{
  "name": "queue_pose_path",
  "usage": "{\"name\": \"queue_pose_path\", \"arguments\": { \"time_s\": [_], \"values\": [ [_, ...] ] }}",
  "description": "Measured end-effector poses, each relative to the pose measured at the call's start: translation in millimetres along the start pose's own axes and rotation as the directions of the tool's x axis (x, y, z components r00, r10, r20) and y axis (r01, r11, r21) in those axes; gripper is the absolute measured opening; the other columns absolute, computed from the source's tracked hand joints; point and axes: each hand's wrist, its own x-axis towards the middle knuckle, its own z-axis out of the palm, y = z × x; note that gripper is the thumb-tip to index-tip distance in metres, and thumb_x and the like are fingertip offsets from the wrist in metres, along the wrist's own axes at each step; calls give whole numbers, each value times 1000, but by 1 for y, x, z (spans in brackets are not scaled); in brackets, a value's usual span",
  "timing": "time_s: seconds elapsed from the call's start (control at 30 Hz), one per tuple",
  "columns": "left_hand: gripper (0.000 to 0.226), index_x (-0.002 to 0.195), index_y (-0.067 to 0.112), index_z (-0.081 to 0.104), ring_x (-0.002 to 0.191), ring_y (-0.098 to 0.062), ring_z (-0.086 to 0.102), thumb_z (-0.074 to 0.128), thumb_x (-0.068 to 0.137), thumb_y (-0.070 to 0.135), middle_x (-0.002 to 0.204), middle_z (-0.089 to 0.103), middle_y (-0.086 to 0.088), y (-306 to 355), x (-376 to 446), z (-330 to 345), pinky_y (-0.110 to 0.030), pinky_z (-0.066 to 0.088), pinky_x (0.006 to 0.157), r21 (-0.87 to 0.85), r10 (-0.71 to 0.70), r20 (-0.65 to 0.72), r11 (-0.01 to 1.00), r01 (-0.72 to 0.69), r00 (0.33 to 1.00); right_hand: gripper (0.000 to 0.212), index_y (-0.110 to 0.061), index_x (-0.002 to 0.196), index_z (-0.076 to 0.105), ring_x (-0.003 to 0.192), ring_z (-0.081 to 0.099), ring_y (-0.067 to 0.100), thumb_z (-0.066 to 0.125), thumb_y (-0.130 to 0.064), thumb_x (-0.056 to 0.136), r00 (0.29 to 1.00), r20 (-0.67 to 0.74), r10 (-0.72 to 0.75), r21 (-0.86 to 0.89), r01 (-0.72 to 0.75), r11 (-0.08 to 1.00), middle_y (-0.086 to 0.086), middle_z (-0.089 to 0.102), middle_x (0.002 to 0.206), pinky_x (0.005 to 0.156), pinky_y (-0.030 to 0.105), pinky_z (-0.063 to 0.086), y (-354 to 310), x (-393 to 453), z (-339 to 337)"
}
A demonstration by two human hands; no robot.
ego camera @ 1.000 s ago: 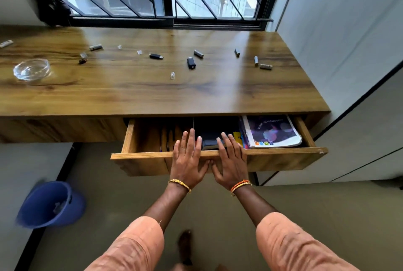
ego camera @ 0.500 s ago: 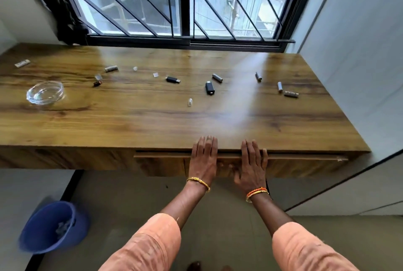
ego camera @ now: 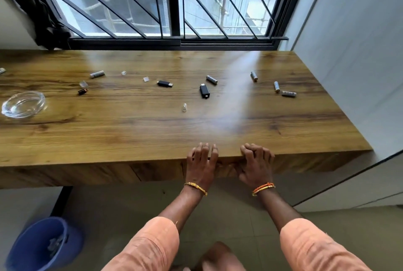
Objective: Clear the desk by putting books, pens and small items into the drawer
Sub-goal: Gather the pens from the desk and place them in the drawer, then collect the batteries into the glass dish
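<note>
Drawer [ego camera: 226, 167] flush, both hands [ego camera: 229, 165] against it

No text, label, brand or number is showing clearly enough to be read. The small cylindrical batteries [ego camera: 288, 93] lying on the worktop [ego camera: 130, 126] are carrying dark markings along their pale casings, but these are appearing too small and blurred to make out. The black USB stick [ego camera: 204, 91] is showing no legible print either.
</note>
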Motion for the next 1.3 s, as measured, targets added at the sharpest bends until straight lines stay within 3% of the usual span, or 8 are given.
{"name": "queue_pose_path", "arguments": {
  "time_s": [0.2,0.37,0.53,0.73,0.83,1.0,1.13,1.3],
  "values": [
    [48,113,18,45,107,-26,41,48,66,11,112,40,-7,3,2,-10,-39,30,86,-20,-34,77,999,36,996,68,-23,101,46,89,37,25,76,-43,43,985,117,128,4,-129,992,8,52,98,74,33,26,-9,11,-18],
    [61,111,18,44,104,-27,40,55,52,6,110,39,-7,12,8,-31,-39,30,83,-33,-89,209,995,97,974,57,-15,92,55,88,43,28,81,-29,43,943,176,283,-46,-279,959,11,53,95,75,39,41,-29,17,-30],
    [70,109,20,46,94,-24,41,74,46,7,104,41,-6,8,10,-48,-37,40,74,-28,-78,286,996,89,955,34,-9,84,60,85,56,33,82,-13,58,927,165,338,33,-347,937,12,58,90,74,40,46,-42,12,-44],
    [42,94,18,66,75,-23,55,84,56,17,87,58,-5,-25,-11,-74,-33,49,58,15,-127,323,992,129,938,17,-3,91,63,92,55,32,70,-6,76,903,218,370,84,-395,915,14,61,96,82,38,48,-51,15,-61],
    [36,96,18,68,75,-24,61,82,63,24,88,62,-5,-44,-20,-90,-35,52,65,65,-215,317,977,205,924,12,0,88,61,93,55,35,62,-5,76,875,224,429,89,-456,885,18,59,94,80,40,47,-65,20,-66],
    [44,135,21,46,120,-23,47,50,92,27,131,48,-4,-50,-27,-102,-37,31,108,25,-248,394,965,260,885,33,-4,107,58,107,51,32,59,-20,79,827,330,455,-10,-479,878,14,55,110,95,40,41,-96,25,-68],
    [50,142,21,36,128,-21,38,47,93,29,141,38,-3,-46,-23,-106,-35,32,107,21,-270,439,957,291,857,36,-7,113,58,114,49,29,57,-23,81,832,372,412,32,-455,890,12,54,116,102,41,35,-120,25,-66],
    [47,137,20,43,127,-23,38,52,91,29,136,39,-5,-61,-19,-114,-38,41,102,-90,-226,548,941,325,806,25,-9,106,63,106,56,26,58,-17,83,885,348,311,261,-410,874,9,61,112,93,38,43,-165,37,-55]
  ]
}}
